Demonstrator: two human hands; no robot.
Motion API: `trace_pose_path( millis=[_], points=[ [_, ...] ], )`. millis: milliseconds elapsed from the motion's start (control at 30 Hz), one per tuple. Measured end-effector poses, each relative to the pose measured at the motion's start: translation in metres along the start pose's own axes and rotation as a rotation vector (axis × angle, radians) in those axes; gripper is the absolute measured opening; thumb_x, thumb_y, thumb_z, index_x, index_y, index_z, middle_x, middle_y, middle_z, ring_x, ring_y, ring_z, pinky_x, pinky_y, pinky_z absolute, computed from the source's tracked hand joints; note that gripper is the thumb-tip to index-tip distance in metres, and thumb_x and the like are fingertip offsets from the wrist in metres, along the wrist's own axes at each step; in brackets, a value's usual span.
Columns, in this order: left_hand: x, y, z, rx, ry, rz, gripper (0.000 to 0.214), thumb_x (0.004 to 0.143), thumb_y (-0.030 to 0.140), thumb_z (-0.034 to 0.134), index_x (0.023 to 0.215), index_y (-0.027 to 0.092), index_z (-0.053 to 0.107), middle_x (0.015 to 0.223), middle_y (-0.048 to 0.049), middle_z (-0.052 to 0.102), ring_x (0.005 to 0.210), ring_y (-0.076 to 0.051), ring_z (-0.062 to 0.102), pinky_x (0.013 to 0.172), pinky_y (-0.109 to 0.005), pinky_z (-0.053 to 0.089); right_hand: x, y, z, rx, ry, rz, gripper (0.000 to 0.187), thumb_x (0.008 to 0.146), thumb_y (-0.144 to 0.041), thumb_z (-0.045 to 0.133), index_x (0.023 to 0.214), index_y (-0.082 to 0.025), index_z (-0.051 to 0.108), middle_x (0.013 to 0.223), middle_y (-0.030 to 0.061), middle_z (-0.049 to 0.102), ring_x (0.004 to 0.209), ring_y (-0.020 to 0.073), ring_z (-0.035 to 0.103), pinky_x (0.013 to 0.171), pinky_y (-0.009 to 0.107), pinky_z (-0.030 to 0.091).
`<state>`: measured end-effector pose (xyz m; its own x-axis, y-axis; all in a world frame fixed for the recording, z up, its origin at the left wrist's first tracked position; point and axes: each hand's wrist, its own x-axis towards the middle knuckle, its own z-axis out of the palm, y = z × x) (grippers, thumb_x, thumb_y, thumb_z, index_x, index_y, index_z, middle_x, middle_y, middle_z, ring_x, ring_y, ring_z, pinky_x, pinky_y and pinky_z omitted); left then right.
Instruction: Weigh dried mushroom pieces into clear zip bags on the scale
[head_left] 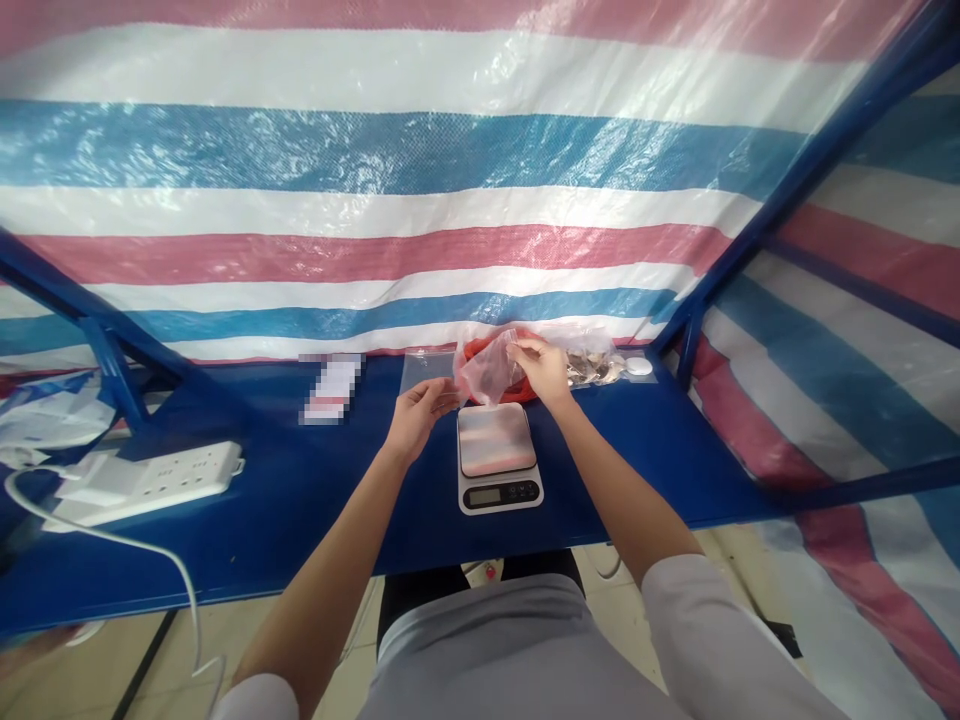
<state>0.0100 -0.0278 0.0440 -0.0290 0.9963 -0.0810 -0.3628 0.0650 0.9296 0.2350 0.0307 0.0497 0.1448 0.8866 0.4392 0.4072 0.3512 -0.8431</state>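
Observation:
A clear plastic bag (486, 372) hangs between my hands, just above and behind a small digital scale (496, 440). My right hand (546, 372) pinches the bag near its upper right edge. My left hand (424, 410) is closed, fingertips together at the bag's left edge. Partly hidden by the clear bag is something bright red (517, 338), perhaps a bag or basket. The scale's steel plate bears nothing. Another transparent bag (424, 370) lies flat behind my left hand. To the right of my right hand lies a clear bag of brownish pieces (592, 368).
A white round item (638, 367) lies at the back right. On the left are a white power strip (180, 475) with a cable and a blurred-out paper (331, 390). A striped tarp (390, 255) and blue metal bars (720, 270) bound the blue table (300, 510).

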Motion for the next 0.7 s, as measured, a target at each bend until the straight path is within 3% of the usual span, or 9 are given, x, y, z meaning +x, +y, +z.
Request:
trace_pose_path(
  millis=[200, 333, 433, 567, 700],
  points=[
    [0.0, 0.019, 0.007, 0.145, -0.018, 0.058, 0.061, 0.069, 0.068, 0.076, 0.096, 0.014, 0.074, 0.093, -0.0115, 0.075, 0.084, -0.022, 0.071, 0.082, -0.037, 0.057, 0.001, -0.008, 0.005, -0.312, -0.162, -0.137, 0.016, 0.089, -0.034, 0.065, 0.091, -0.025, 0.078, 0.099, 0.0038, 0.077, 0.09, 0.0218, 0.071, 0.086, 0.033, 0.054],
    [0.01, 0.031, 0.015, 0.456, -0.191, -0.004, 0.056, 0.073, 0.067, 0.074, 0.091, 0.014, 0.077, 0.087, -0.0096, 0.075, 0.075, -0.02, 0.068, 0.071, -0.032, 0.054, -0.002, -0.019, 0.012, -0.474, -0.245, -0.183, 0.021, 0.095, -0.035, 0.059, 0.094, -0.027, 0.078, 0.105, 0.0023, 0.076, 0.099, 0.0227, 0.069, 0.085, 0.033, 0.054],
    [0.017, 0.03, 0.017, 0.569, -0.265, -0.031, 0.052, 0.072, 0.064, 0.075, 0.092, 0.016, 0.078, 0.082, -0.0069, 0.074, 0.069, -0.018, 0.065, 0.066, -0.029, 0.05, -0.003, -0.026, 0.017, -0.549, -0.253, -0.203, 0.021, 0.095, -0.037, 0.059, 0.097, -0.028, 0.079, 0.111, 0.0012, 0.075, 0.1, 0.023, 0.069, 0.081, 0.033, 0.054],
    [0.022, 0.023, 0.019, 0.56, -0.241, -0.015, 0.049, 0.068, 0.061, 0.08, 0.088, 0.016, 0.079, 0.077, -0.0056, 0.074, 0.066, -0.016, 0.064, 0.064, -0.027, 0.049, -0.004, -0.034, 0.019, -0.534, -0.259, -0.224, 0.02, 0.095, -0.037, 0.06, 0.096, -0.03, 0.079, 0.112, -0.0012, 0.076, 0.102, 0.0221, 0.07, 0.083, 0.033, 0.055],
    [0.022, 0.019, 0.019, 0.512, -0.168, 0.014, 0.048, 0.067, 0.061, 0.079, 0.08, 0.014, 0.078, 0.076, -0.0068, 0.074, 0.066, -0.018, 0.066, 0.065, -0.029, 0.052, -0.006, -0.036, 0.015, -0.362, -0.262, -0.19, 0.016, 0.092, -0.034, 0.064, 0.095, -0.027, 0.079, 0.104, -0.0002, 0.078, 0.096, 0.0209, 0.072, 0.085, 0.032, 0.055]
  ],
)
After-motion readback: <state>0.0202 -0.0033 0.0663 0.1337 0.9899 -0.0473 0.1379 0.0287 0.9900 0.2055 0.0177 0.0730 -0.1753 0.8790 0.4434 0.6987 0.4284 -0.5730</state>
